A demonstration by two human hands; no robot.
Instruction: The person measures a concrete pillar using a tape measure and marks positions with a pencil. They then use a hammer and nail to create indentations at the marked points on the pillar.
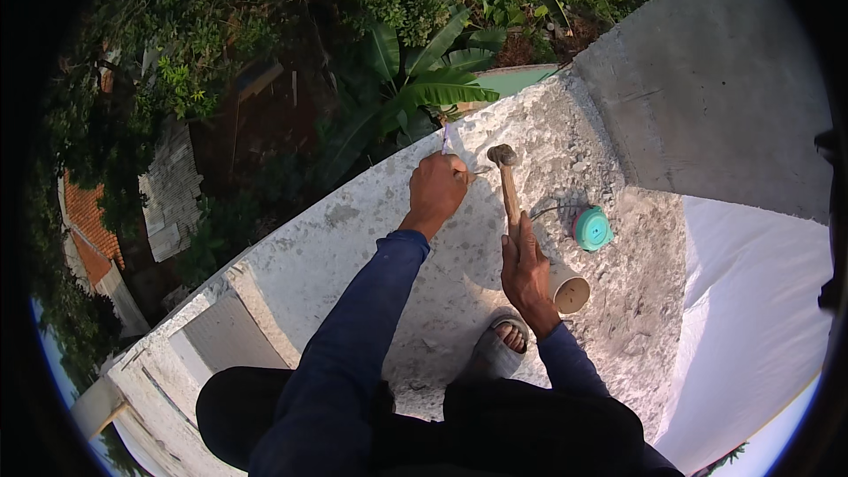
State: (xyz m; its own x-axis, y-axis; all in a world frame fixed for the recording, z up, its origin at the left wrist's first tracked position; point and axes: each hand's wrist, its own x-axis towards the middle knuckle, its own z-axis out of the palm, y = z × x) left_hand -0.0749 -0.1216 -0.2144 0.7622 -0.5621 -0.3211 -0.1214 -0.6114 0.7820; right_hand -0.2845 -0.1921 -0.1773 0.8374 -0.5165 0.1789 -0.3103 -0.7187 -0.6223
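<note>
My right hand [527, 272] grips a hammer [511, 199] low on its wooden handle, with the dark metal head up and away from me. Left of that head, my left hand [439, 185] is closed near the outer edge of the pale, rough concrete ledge [371, 238]. Something small and thin shows by its fingertips, too small to name. A thin purple strand [445, 135] shows just beyond this hand at the edge. The hammer head is a short way from my left fingers, not touching them.
A round teal case [593, 228] and a short pale pipe [570, 290] stand right of my right hand. A grey slab [707, 88] rises at the far right, above white sheeting [729, 300]. Beyond the ledge are a drop, banana leaves [433, 79] and roofs [172, 185]. My sandalled foot [499, 349] is on the ledge.
</note>
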